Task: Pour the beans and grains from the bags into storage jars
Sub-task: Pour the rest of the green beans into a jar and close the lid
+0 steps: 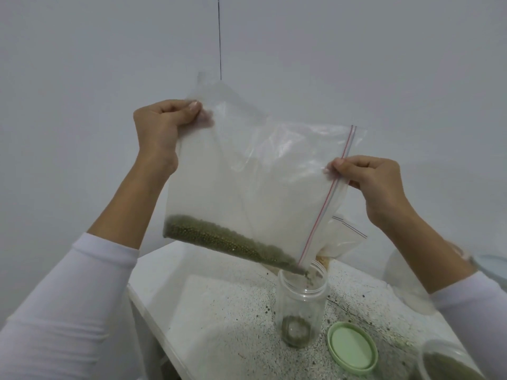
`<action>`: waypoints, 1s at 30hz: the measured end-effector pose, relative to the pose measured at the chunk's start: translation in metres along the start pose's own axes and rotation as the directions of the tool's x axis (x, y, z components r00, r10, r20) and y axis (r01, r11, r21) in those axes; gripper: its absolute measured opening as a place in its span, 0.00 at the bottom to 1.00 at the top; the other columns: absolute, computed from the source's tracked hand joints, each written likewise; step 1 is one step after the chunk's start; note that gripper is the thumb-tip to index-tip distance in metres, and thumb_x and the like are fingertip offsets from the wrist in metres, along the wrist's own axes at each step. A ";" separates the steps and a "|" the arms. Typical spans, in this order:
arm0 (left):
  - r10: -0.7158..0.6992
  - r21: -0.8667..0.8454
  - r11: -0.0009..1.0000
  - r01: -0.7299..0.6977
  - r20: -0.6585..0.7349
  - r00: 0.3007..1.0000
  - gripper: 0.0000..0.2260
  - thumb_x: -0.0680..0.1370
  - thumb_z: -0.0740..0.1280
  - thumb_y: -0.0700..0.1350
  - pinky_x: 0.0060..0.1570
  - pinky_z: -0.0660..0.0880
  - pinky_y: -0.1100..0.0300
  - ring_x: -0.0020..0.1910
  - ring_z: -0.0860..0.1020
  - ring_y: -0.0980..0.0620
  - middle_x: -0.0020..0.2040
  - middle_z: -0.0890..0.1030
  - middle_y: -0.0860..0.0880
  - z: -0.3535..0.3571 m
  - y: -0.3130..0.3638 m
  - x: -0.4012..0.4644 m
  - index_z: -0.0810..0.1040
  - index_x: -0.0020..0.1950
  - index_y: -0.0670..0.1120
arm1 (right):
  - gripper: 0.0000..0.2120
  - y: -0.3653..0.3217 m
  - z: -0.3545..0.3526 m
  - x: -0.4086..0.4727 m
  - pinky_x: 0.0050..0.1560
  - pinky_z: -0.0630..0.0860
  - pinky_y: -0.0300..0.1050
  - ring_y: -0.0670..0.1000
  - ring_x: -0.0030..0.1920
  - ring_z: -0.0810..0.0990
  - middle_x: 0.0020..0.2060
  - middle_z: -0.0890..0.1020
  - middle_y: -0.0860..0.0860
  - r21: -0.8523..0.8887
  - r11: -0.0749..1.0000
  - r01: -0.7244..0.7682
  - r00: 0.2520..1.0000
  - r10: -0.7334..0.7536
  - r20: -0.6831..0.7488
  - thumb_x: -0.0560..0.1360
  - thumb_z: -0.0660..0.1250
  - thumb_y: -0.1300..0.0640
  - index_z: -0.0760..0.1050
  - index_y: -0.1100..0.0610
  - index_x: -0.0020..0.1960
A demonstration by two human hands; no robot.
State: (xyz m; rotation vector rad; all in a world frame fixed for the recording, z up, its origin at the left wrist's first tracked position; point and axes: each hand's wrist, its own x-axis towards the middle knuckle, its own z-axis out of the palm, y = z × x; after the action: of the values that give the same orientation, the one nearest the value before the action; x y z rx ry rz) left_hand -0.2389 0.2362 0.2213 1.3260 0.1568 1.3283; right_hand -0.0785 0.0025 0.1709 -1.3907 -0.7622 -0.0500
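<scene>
Both hands pinch one tilted zip bag (255,171) over a clear jar (301,300).
Left hand (162,127) grips its raised corner, right hand (365,182) its zip edge; green beans (227,242) slide jarward.

Soft, even, slightly dim light fills the frame with no hard shadows or glare, the grey wall (82,78) looks flat and washed out, wide-angle bending stretches the white sleeves (63,305) at the lower corners, and the lower right edge is smeared with blur.
</scene>
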 end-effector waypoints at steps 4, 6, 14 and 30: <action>0.006 0.020 1.000 -0.005 -0.006 1.000 0.07 0.71 0.72 0.34 0.44 0.79 0.59 0.38 0.83 0.48 0.33 0.84 0.47 0.000 0.001 0.000 0.83 0.34 0.43 | 0.07 -0.001 0.000 -0.001 0.59 0.76 0.48 0.47 0.41 0.83 0.32 0.84 0.47 0.008 1.000 0.001 1.000 -0.001 -0.023 0.73 0.70 0.63 0.82 0.57 0.37; 0.008 0.017 1.000 -0.009 0.003 1.000 0.08 0.70 0.72 0.33 0.44 0.79 0.59 0.38 0.83 0.48 0.32 0.84 0.47 0.000 0.002 0.000 0.84 0.33 0.43 | 0.06 -0.003 0.000 -0.001 0.59 0.76 0.49 0.47 0.41 0.83 0.32 0.84 0.47 -0.003 1.000 0.000 1.000 0.000 -0.005 0.73 0.70 0.62 0.82 0.57 0.38; 0.002 0.037 0.999 -0.003 0.028 1.000 0.04 0.71 0.72 0.33 0.45 0.80 0.56 0.39 0.83 0.47 0.33 0.83 0.47 0.000 0.002 -0.002 0.82 0.37 0.40 | 0.07 -0.002 0.001 -0.003 0.60 0.76 0.49 0.47 0.42 0.83 0.32 0.84 0.48 -0.022 1.000 -0.016 1.000 0.016 0.025 0.73 0.70 0.62 0.82 0.56 0.36; 0.036 -0.016 0.999 -0.035 0.049 0.998 0.04 0.72 0.70 0.32 0.40 0.79 0.60 0.34 0.83 0.49 0.31 0.83 0.47 0.006 0.009 -0.006 0.80 0.38 0.38 | 0.06 -0.004 -0.002 -0.001 0.63 0.74 0.51 0.48 0.44 0.83 0.32 0.84 0.47 0.027 1.000 0.003 0.999 -0.002 -0.041 0.72 0.71 0.63 0.82 0.57 0.37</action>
State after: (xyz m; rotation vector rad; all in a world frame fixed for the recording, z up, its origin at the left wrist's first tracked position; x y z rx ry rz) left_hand -0.2423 0.2258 0.2270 1.3530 0.0889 1.3225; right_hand -0.0802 -0.0002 0.1741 -1.3590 -0.7280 -0.0697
